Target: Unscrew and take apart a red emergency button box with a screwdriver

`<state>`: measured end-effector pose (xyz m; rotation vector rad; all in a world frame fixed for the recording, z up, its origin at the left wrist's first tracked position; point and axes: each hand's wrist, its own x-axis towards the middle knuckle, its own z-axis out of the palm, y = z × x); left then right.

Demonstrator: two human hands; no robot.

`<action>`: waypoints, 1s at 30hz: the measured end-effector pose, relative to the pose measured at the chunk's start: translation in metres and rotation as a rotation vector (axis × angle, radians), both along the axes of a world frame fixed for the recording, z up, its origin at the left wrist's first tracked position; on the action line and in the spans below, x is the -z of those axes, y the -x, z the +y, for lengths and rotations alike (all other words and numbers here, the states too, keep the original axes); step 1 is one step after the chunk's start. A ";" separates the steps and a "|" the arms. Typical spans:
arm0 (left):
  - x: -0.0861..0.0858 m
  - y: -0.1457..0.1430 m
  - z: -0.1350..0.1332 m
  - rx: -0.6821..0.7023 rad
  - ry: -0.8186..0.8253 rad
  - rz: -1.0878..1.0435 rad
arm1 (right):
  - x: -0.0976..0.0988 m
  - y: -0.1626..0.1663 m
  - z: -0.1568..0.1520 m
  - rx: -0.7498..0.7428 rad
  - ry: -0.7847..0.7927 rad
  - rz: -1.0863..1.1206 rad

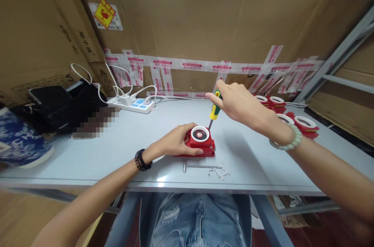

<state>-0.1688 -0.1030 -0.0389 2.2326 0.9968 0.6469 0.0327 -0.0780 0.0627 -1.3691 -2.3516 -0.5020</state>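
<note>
A red boxy device (206, 145) with a white ring and a dark round face on top lies on the table in front of me. My left hand (179, 140) grips it from the left, thumb along the near side and fingers behind. In my right hand (232, 101) is a screwdriver (215, 110) with a green and yellow handle, tilted slightly, its shaft pointing down to the device's far right corner. Whether the tip sits in a screw is hidden. On the near side of the device lies a metal T-handle wrench (201, 166) beside small white scraps (219, 173).
Several more red devices with white rings (304, 122) stand at the right. A white power strip (133, 103) with plugs and cables sits at the back left, near a black bag (58, 106) and a blue-white patterned item (22, 142). Taped cardboard (204, 17) walls the back.
</note>
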 end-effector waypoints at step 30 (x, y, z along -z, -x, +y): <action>0.004 -0.001 0.002 -0.006 0.009 0.010 | -0.021 0.003 -0.010 -0.106 0.288 0.022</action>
